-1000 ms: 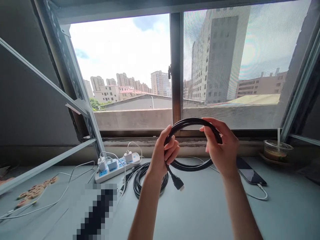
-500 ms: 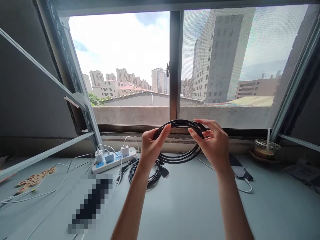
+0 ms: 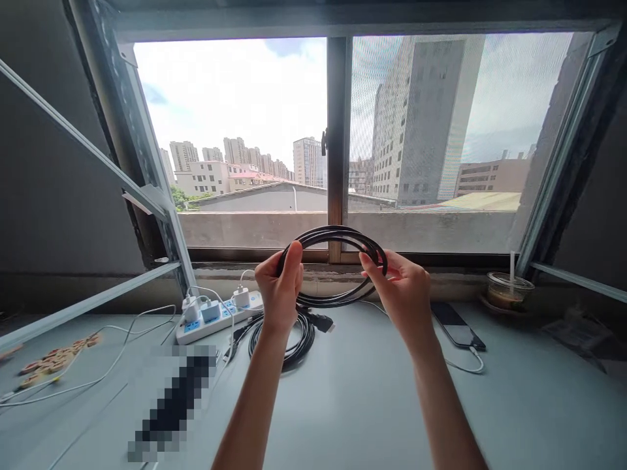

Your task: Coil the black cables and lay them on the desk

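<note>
Between my hands a black cable (image 3: 337,233) is held up in a coil of several loops, above the table. My left hand (image 3: 280,284) is closed round the coil's left side, thumb upright against it. On the right side, my right hand (image 3: 401,287) pinches the loops between thumb and fingers; some fingertips are hidden behind the cable. Below, on the table, lies another coiled black cable (image 3: 308,343), with a dark connector (image 3: 322,322) showing at its right. My left wrist partly covers that second coil.
A white power strip (image 3: 223,324) with several chargers stands back left, white cords trailing from it. A smartphone (image 3: 459,326) on a cord and a lidded cup with a straw (image 3: 509,290) sit right. Small tan pieces (image 3: 56,359) lie far left. A metal frame (image 3: 171,228) rises before the window.
Both hands have shifted slightly left in view with the coil. My right fingers, stretched over the loops before, now curl at the coil's right edge. The loops appear more open.
</note>
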Demonstrator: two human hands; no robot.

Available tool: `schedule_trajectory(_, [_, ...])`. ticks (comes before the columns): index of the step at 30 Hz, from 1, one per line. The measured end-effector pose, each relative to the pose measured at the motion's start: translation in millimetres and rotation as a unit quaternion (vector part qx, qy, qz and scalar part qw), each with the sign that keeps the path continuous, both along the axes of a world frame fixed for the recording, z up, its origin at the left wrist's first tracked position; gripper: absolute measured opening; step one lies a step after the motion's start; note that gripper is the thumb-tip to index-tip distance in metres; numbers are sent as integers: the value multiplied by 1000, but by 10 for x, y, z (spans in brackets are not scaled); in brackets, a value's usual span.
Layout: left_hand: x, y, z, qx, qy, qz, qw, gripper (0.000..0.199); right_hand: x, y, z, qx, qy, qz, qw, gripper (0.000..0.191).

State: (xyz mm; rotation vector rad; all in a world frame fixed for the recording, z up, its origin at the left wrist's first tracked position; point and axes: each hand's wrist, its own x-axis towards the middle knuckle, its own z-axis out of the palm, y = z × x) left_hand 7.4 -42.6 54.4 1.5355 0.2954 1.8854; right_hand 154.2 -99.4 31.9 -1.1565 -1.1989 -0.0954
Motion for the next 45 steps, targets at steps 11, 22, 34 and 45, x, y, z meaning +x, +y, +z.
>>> schedule_trajectory(11, [103,-63,-51,66,-67,5,996,65,-8,-30,61,0,96,86,992,37])
schedule_trajectory(22, [116,284,-141,-78,28,-112,990,66,46,44,69,-30,185,289,939,46])
schedule_trajectory(34, [133,542,-300,-224,180,-39,957,69,-12,316,-117,-18,108,142,984,80])
schedule_trajectory(45, [162,782,-567,-309,197,-65,928,62,437,548,-359,-200,-11,262,944,60])
